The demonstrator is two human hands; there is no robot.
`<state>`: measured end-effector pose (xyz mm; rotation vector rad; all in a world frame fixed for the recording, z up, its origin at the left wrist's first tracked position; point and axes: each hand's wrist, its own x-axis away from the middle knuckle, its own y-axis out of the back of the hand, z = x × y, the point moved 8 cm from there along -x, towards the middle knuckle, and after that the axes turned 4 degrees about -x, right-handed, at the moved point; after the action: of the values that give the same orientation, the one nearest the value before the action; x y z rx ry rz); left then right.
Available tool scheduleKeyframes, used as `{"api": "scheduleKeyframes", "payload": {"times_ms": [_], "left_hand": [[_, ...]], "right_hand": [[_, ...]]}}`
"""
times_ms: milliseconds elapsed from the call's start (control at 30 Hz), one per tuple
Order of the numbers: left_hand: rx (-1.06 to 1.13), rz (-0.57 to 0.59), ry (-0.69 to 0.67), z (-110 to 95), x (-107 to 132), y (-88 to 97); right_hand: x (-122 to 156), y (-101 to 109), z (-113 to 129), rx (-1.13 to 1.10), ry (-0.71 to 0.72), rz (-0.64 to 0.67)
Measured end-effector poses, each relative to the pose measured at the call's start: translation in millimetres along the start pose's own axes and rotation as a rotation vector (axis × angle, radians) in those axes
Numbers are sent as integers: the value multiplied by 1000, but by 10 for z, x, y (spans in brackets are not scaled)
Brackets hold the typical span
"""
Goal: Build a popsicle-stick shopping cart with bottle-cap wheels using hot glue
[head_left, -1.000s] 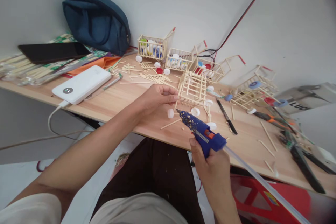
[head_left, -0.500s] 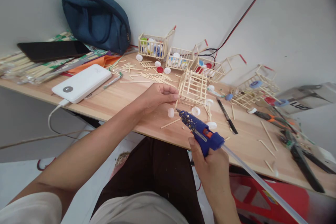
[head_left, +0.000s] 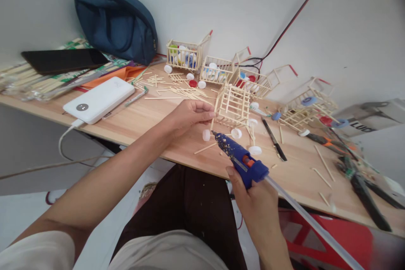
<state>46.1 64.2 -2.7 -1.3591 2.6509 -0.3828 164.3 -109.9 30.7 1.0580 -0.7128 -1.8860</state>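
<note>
Landmark: the front stick cart, on the table ahead of me. It lies just right of my left hand, which is the nearer, thumb and fingertips pinched on its left edge. My right hand sits on the near side of the cart, wrapped round the handle of the glue gun. Hands well apart. The gun's long axis slants up toward the cart's near left corner, nozzle just beside the pale cap there; contact, can't tell. Cart's own long axis unclear from this angle.

Counts: one gun; one front cart; four other carts, one to its right, three behind; one black marker, right; one power bank, left. Loose sticks behind-left: too jumbled to count.
</note>
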Motion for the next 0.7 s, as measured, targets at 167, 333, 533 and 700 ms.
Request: {"api": "scheduleKeyframes", "payload": {"times_ms": [167, 333, 533, 700], "left_hand": [[-14, -13, -5, -19, 8, 0], [-21, -8, -3, -24, 16, -11], [-25, 1, -2, -11, 20, -10], [-4, 2, 6, -13, 24, -16]], "right_hand": [[-3, 41, 2, 3, -8, -6], [19, -2, -43, 36, -5, -21], [24, -36, -58, 49, -12, -4], [11, -23, -32, 49, -16, 12]]}}
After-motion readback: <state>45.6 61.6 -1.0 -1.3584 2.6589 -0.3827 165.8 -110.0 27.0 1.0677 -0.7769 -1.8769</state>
